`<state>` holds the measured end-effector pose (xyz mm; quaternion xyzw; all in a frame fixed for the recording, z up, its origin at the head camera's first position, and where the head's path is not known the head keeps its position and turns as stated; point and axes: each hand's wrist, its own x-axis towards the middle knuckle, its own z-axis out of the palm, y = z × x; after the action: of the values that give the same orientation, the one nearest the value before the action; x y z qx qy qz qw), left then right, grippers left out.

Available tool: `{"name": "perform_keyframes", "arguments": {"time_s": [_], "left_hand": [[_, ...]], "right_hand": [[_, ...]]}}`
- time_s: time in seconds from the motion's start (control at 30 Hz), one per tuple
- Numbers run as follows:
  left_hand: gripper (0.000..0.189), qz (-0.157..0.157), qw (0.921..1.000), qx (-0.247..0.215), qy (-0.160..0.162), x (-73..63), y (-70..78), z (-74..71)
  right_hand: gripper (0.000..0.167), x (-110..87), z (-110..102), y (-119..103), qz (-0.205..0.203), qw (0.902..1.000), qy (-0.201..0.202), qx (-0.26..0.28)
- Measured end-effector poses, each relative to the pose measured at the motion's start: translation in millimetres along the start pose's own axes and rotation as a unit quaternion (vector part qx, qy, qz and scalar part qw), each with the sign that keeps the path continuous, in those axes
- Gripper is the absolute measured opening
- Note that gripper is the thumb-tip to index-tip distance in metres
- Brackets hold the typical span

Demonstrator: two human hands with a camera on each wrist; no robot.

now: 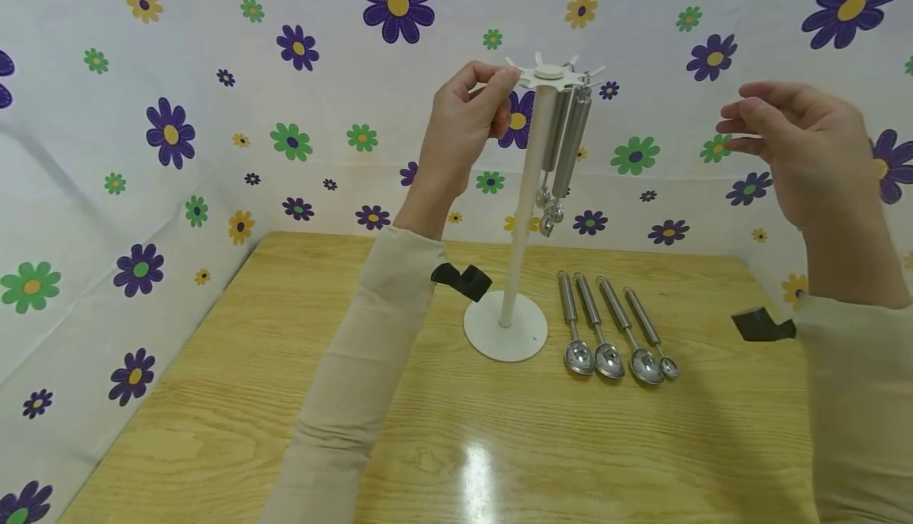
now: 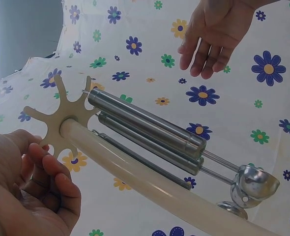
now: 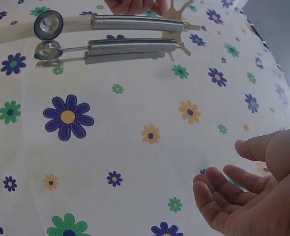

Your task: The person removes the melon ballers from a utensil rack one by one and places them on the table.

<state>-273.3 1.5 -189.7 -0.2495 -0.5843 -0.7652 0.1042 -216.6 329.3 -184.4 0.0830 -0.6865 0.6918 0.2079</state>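
A white utensil stand with a round base and a star-shaped top of prongs stands upright on the table. My left hand pinches one prong on the left side of that top between thumb and forefinger. On the right side of the top hang 3 metal scoops with cylindrical handles and round bowls, bowls down; they also show in the right wrist view as hanging scoops. My right hand is raised to the right of the stand, fingers loosely bent, holding nothing and apart from the scoops.
Several more metal scoops lie side by side on the wooden table, right of the stand's base, bowls towards me. The one at the right end is smallest. A flower-printed cloth hangs behind the table and along its left side.
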Motion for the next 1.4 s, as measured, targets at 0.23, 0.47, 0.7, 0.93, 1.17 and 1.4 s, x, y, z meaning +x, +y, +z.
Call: {"name": "perform_keyframes", "arguments": {"time_s": [0.23,0.47,0.7,0.93,1.17,1.4], "left_hand": [[0.01,0.003,1.0,-0.002,-0.004,-0.3,-0.6,1.0],[0.011,-0.003,1.0,-0.005,0.0,0.2,0.1,2.1],[0.011,0.005,1.0,-0.001,-0.001,0.5,-0.7,0.4],[0.01,0.005,1.0,-0.005,0.002,-0.6,0.1,-1.5],[0.01,0.002,1.0,-0.004,0.004,-0.4,-0.4,-0.7],[0.011,-0.002,1.0,-0.005,0.006,0.4,0.0,0.8]], "right_hand": [[0.035,-6.7,19.0,1.4,-0.007,0.9982,-0.021,-0.056],[0.035,-12.1,41.0,2.9,-0.02,0.9951,-0.047,-0.084],[0.034,-20.6,63.5,5.8,-0.042,0.9941,-0.079,-0.062],[0.034,-26.8,84.8,8.9,-0.062,0.9881,-0.095,-0.104],[0.035,-29.8,102.6,10.2,-0.072,0.9833,-0.1,-0.134],[0.03,-30.3,115.4,13.8,-0.076,0.9882,-0.13,-0.025]]}}
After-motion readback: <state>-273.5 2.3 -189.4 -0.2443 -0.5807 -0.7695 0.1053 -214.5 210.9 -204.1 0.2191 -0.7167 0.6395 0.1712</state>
